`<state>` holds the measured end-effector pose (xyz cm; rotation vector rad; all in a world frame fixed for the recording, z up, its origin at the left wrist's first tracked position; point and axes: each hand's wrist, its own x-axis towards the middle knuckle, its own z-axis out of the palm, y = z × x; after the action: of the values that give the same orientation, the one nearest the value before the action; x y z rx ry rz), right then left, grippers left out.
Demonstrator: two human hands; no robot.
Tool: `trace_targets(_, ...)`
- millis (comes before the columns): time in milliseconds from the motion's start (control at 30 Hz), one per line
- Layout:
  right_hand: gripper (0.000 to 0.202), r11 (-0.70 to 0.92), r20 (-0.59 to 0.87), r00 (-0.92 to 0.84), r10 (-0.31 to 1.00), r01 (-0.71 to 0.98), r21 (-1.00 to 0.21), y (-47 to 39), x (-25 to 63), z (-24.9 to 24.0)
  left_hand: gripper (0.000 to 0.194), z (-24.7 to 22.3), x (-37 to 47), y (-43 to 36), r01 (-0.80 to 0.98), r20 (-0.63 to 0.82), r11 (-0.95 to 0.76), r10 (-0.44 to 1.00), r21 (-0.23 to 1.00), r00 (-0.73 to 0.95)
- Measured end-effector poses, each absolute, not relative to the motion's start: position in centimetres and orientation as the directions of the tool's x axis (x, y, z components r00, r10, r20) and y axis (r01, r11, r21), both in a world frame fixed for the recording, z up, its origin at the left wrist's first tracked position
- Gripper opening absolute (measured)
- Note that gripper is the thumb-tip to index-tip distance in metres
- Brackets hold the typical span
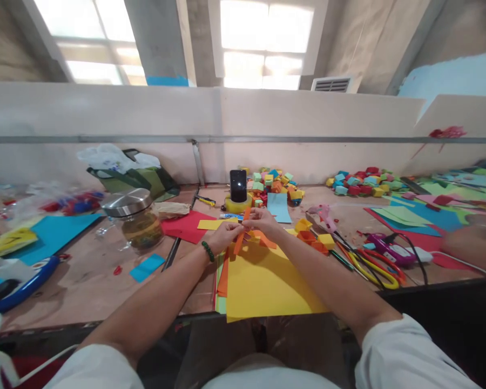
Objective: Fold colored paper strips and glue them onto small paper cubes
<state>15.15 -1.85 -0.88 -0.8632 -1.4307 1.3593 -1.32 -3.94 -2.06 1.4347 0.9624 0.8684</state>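
"How far along is it, from where you're standing?"

"Well along with the little paper cubes, I'd judge: one pile (274, 183) behind the work, another (360, 182) off to the right. The orange strip (238, 247) isn't a cube, though. It's long and narrow, up between the two hands, over the top end of the yellow sheet (279, 289)."

"Who has hold of it?"

"Both. The left hand (228, 235) pinches it from one side, the right hand (264, 222) has its fingers closed on it higher up. Neither is free."

"And those orange and yellow pieces (306, 236) by the right forearm?"

"Boxy shapes; I can't tell if they're finished. The big yellow sheet looks uncut, with orange and green paper under it, so plenty of stock is unused."

"What about the table (93, 270)?"

"Brownish and crowded. A phone (238, 185) stands up by a yellow roll (238, 206); a glass jar (141, 229) sits left, near a green bag (156, 183). A pink glue gun (327, 217) lies right, and past it, someone else's hand (476, 240), blurred."

"Bright in here."

"It's the windows (267, 32), above that pale partition (146, 111). There's a vent (332, 85) up there too."
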Motion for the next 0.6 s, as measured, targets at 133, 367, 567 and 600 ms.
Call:
trace_targets(133,0.048,0.164,0.202,-0.213,0.956,-0.183,-0.969,-1.0,15.1,-2.7,0.051,-2.4,-1.5,-4.1,0.056,-0.080,0.062,0.898,0.997,0.433)
trace_targets(367,0.046,0.187,0.199,-0.013,0.980,-0.299,-0.936,0.1,17.4,-1.1,0.054,-1.8,-2.0,-4.4,0.081,-0.162,0.141,0.842,0.987,0.515)
trace_targets(567,0.045,0.212,0.251,-0.169,0.953,-0.218,-0.953,-2.0,16.5,-0.4,0.056,-1.1,-2.8,-4.4,0.080,-0.076,0.039,0.846,0.996,0.527)
trace_targets(600,0.046,0.214,0.254,-0.209,0.944,-0.198,-0.957,-2.3,16.2,-0.5,0.056,-1.2,-2.7,-4.4,0.064,-0.053,0.024,0.859,0.998,0.510)
